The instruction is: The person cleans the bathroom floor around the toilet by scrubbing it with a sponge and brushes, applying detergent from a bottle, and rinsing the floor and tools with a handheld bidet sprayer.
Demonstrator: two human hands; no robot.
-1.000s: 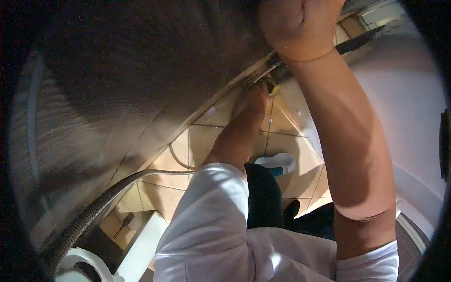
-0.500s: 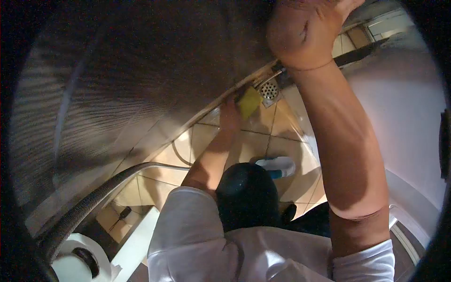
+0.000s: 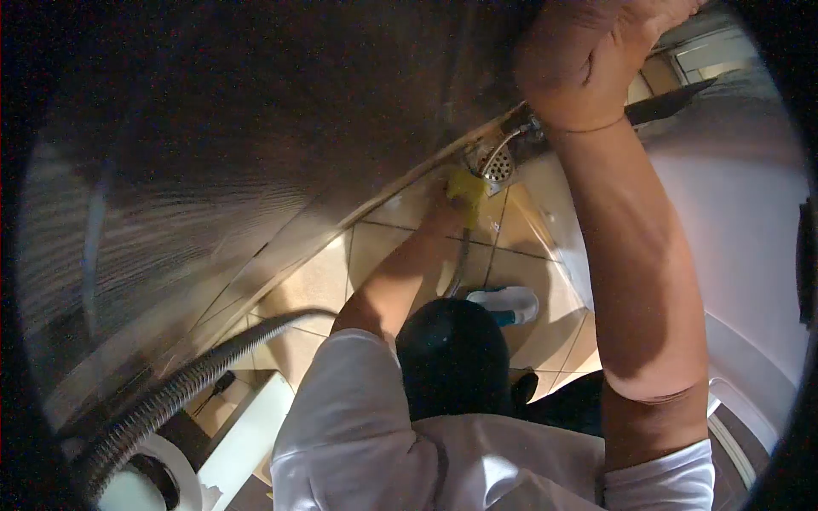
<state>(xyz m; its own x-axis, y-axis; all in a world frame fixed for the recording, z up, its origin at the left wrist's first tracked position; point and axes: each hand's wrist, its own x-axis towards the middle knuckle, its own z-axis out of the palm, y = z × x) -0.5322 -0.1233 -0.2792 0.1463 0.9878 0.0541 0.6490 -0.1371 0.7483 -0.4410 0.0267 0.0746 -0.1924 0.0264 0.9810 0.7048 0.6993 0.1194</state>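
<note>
Low down by the wall base, my left hand (image 3: 460,209) is closed on a yellow sponge cloth (image 3: 467,186). The cloth lies around a thin metal flexible hose (image 3: 504,145), which shows above and below it. Just beyond the cloth is a round perforated floor drain (image 3: 498,165). My right hand (image 3: 588,64) is raised at the upper right, its wrist strongly bent, near the dark wall surface. Its fingers are mostly cut off or turned away, so I cannot tell what they touch.
A ribbed hose (image 3: 170,417) crosses the lower left, over a toilet roll (image 3: 175,464). My knee (image 3: 452,358) and a white-and-teal slipper (image 3: 511,304) are on the tiled floor (image 3: 375,255). A white curved fixture (image 3: 733,230) stands right, the dark wall (image 3: 281,136) left.
My left hand has moved right with the sponge cloth, from the wall base onto the hose by the drain. My right hand has shifted slightly right. The ribbed hose has moved.
</note>
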